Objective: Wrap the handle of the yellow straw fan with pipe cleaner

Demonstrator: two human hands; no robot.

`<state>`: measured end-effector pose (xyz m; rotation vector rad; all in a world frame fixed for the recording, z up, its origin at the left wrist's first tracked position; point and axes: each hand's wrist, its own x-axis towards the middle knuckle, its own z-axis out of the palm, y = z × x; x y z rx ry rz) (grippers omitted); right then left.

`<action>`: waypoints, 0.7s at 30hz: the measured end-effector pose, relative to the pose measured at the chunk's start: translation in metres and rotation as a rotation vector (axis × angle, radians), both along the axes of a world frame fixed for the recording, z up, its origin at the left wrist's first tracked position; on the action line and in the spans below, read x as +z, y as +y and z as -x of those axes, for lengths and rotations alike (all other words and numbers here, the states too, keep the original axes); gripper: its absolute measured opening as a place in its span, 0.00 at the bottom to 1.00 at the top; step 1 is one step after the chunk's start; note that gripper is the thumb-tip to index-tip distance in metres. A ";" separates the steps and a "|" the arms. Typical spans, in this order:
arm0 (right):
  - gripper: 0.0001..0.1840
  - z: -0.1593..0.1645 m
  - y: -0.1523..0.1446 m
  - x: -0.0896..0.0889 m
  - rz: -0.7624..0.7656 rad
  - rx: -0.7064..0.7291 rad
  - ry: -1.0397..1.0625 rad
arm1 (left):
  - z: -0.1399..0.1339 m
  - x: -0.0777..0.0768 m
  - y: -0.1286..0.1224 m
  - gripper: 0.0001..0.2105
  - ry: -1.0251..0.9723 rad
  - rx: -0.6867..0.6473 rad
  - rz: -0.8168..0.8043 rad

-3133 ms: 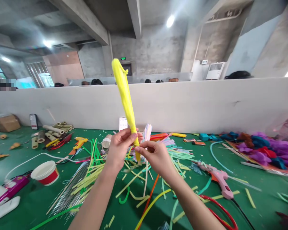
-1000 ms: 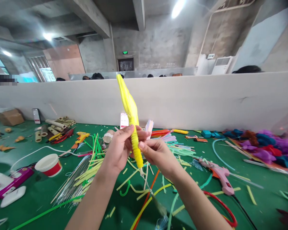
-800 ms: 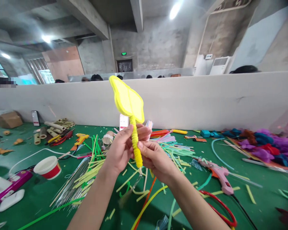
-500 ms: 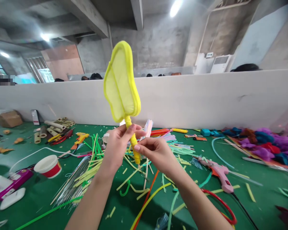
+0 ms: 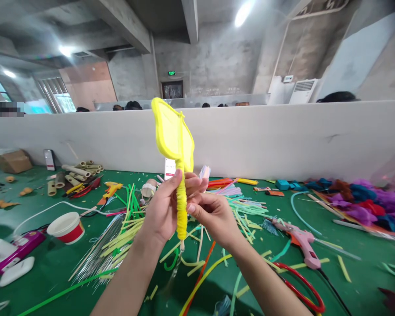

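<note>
A yellow leaf-shaped craft piece (image 5: 168, 131) with a pale filled blade and fuzzy edging stands nearly upright before me. Its stem (image 5: 181, 206) is wrapped in yellow pipe cleaner, and a bare tip shows at the bottom. My left hand (image 5: 166, 206) is closed round the stem, thumb in front, fingers behind. From the other side, my right hand (image 5: 213, 215) pinches at the stem with thumb and forefinger; its other fingers are curled. Below the hands, cut yellow-green strips (image 5: 197, 263) and a green hooked piece (image 5: 173, 260) lie on the green table (image 5: 125, 303).
Left are a paper cup (image 5: 66, 227), a purple power strip (image 5: 23, 250), a yellow glue gun (image 5: 112, 189) and wire bundles (image 5: 98, 245). On the right lie a pink glue gun (image 5: 303, 241), red-handled scissors (image 5: 304, 285) and coloured fluff (image 5: 365, 197). A white partition (image 5: 250, 140) runs behind.
The yellow piece has come lower and turned about its stem, so its blade now shows at a narrower angle. Both hands remain on the stem.
</note>
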<state>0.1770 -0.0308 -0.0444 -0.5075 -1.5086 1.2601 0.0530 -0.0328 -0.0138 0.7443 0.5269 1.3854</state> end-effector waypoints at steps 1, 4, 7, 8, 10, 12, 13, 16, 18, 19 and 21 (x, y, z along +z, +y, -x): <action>0.21 0.000 0.000 -0.002 0.023 0.029 -0.017 | 0.000 -0.001 0.000 0.10 -0.005 0.007 -0.018; 0.23 0.000 -0.002 -0.004 0.103 0.183 -0.039 | 0.002 -0.004 0.001 0.12 -0.001 -0.050 -0.112; 0.21 -0.004 -0.004 -0.001 0.117 0.196 -0.009 | 0.006 -0.003 0.001 0.17 0.117 -0.101 -0.199; 0.20 -0.005 -0.004 0.000 0.106 0.166 -0.021 | 0.007 -0.002 0.000 0.18 0.185 -0.092 -0.220; 0.20 -0.008 -0.004 0.004 0.068 0.064 -0.106 | 0.009 -0.001 0.000 0.19 0.336 -0.049 -0.256; 0.19 -0.008 -0.003 0.005 0.006 -0.082 -0.232 | 0.009 0.000 0.000 0.18 0.464 0.013 -0.283; 0.18 -0.008 -0.003 0.005 -0.027 -0.153 -0.284 | 0.008 0.000 0.001 0.17 0.504 0.049 -0.289; 0.14 -0.008 -0.002 0.005 -0.071 -0.207 -0.330 | 0.004 -0.001 0.001 0.13 0.468 0.089 -0.274; 0.14 -0.008 -0.002 0.005 -0.047 -0.104 -0.250 | 0.002 -0.001 0.000 0.12 0.348 0.051 -0.243; 0.14 -0.008 -0.002 0.005 -0.029 -0.039 -0.198 | 0.001 -0.001 0.000 0.12 0.283 0.023 -0.230; 0.14 -0.008 -0.001 0.006 0.010 0.055 -0.112 | 0.000 -0.001 -0.002 0.11 0.172 -0.016 -0.213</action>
